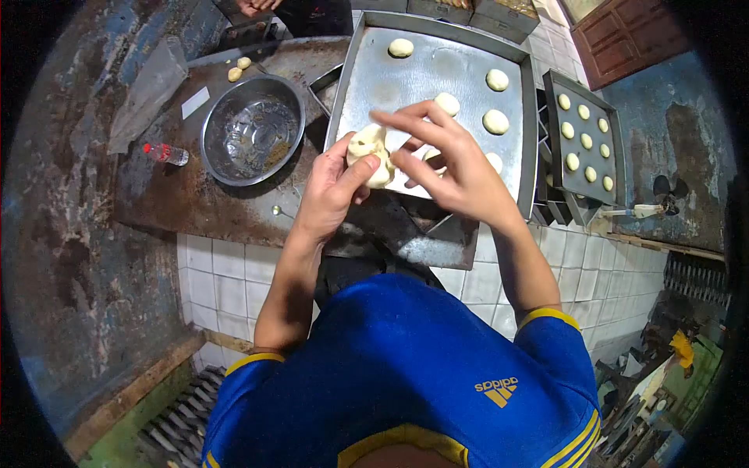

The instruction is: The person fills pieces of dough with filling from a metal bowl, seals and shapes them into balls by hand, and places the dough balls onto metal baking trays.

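My left hand [334, 186] holds a pale piece of dough [368, 148], its thumb pressed on the front and the fingers behind. The dough looks uneven, with folds and a small dark hollow near its top. Close on the right, my right hand [452, 164] has its fingers apart and curved toward the dough; whether a fingertip touches it I cannot tell. Below both hands lies a large metal baking tray [374, 70] with several round dough balls, such as one dough ball [495, 122] by its right side. My right hand partly covers some of them.
A steel bowl [226, 168] with brown residue stands on the worn table [187, 210], near a red-capped bottle [166, 154], a spoon [279, 210] and small dough pieces [235, 74]. Another filled tray [620, 168] is at right. Another person's hands [257, 6] show at the top.
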Demonstrator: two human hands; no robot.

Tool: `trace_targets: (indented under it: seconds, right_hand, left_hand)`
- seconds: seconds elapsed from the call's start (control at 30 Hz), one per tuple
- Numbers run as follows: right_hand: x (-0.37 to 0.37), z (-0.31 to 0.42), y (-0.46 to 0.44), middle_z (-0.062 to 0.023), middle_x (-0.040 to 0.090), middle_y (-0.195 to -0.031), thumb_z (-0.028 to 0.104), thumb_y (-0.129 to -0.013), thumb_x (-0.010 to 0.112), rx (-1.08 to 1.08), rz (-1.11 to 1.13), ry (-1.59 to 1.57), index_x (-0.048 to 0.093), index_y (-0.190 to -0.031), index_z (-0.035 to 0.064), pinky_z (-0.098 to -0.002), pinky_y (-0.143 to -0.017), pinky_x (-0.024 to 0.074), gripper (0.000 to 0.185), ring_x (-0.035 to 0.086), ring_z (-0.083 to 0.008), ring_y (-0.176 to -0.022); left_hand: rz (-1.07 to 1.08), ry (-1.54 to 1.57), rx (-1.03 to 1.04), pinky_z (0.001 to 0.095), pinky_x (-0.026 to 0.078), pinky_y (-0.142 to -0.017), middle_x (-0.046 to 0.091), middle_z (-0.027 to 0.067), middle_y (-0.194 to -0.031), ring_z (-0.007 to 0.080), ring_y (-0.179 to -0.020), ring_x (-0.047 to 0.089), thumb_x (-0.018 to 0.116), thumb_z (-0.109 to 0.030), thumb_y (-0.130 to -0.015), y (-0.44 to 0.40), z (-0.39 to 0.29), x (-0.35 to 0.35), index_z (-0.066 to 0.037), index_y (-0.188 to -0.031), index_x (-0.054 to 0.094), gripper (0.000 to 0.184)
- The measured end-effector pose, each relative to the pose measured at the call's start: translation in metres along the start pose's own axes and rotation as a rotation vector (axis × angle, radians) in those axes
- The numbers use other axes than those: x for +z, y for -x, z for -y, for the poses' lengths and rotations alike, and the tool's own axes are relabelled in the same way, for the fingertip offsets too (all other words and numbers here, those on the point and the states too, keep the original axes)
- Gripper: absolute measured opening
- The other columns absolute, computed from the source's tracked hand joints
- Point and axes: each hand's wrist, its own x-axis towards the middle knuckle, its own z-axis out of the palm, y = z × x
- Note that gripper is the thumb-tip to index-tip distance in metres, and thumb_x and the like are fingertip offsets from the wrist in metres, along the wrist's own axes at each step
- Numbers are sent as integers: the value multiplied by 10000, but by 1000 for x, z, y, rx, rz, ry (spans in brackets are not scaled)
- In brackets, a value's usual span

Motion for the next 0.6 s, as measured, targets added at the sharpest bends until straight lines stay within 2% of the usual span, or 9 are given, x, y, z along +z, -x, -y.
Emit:
trace_targets:
  seconds: [0.03,0.17,0.23,0.27,0.37,0.43,0.5,0.53,0.6]
  right_hand:
    - [-1,3,-3,-156,630,-1211,236,-876,843,-6,0,0,699,-1356,65,-378,-839,589,530,704,-265,-934]
    - [2,-2,-7,-133,635,-1208,394,-770,912,-413,-52,442,702,-1337,79,-416,-916,563,682,668,-294,-1055]
    - [3,-13,-10,-111,667,-1134,367,-773,917,-418,76,256,745,-1271,85,-388,-859,571,598,678,-271,-984]
    - [6,-17,-10,-88,692,-1005,292,-810,902,-418,-9,182,773,-1211,67,-364,-803,571,477,681,-238,-877]
    - [13,-33,-7,-91,686,-912,207,-866,866,-258,-107,66,775,-1201,44,-343,-745,568,383,682,-193,-819]
    - [21,-31,-5,-69,705,-895,182,-931,812,-141,-153,-120,765,-1206,22,-310,-721,584,322,697,-154,-860]
    - [28,-27,-2,-58,727,-1005,201,-984,766,302,-146,-871,733,-1224,11,-285,-711,606,308,715,-147,-908]
    - [29,-24,2,-70,726,-1103,208,-1020,717,358,-65,-1071,680,-1243,9,-273,-710,648,301,732,-167,-955]
    - [43,-27,7,-138,713,-1149,136,-1012,706,348,21,-1335,516,-1319,34,-258,-569,656,375,767,-236,-973]
  left_hand:
    - [-1,-3,5,186,404,-576,662,-44,-940,12,-719,548,699,-330,-1008,-1,-2,0,-42,-1297,643,412]
    - [56,84,-97,172,395,-543,655,-43,-939,9,-697,544,666,-263,-1003,3,-8,11,-26,-1272,621,361]
    - [7,195,-88,169,377,-499,625,-35,-933,13,-687,538,626,-271,-1013,-2,-6,14,-64,-1264,580,329]
    - [11,183,-116,166,360,-475,611,-24,-932,16,-680,535,605,-275,-1020,-1,-12,9,-79,-1274,555,324]
    - [29,341,-192,162,314,-420,598,1,-929,25,-619,510,550,-323,-1050,2,-32,5,-105,-1336,499,363]
    - [32,435,-151,166,316,-435,620,13,-908,12,-618,510,636,-271,-1029,5,-47,10,-89,-1350,484,399]
    - [-98,-100,107,166,355,-491,658,47,-901,-1,-683,556,735,-175,-979,7,-53,14,-72,-1328,516,425]
    - [-158,-129,242,185,429,-580,675,66,-909,24,-763,607,811,-103,-904,-2,-44,11,-58,-1220,581,392]
    - [-167,-285,361,212,465,-625,665,51,-902,51,-774,622,815,-110,-888,-9,-56,12,-55,-1161,599,352]
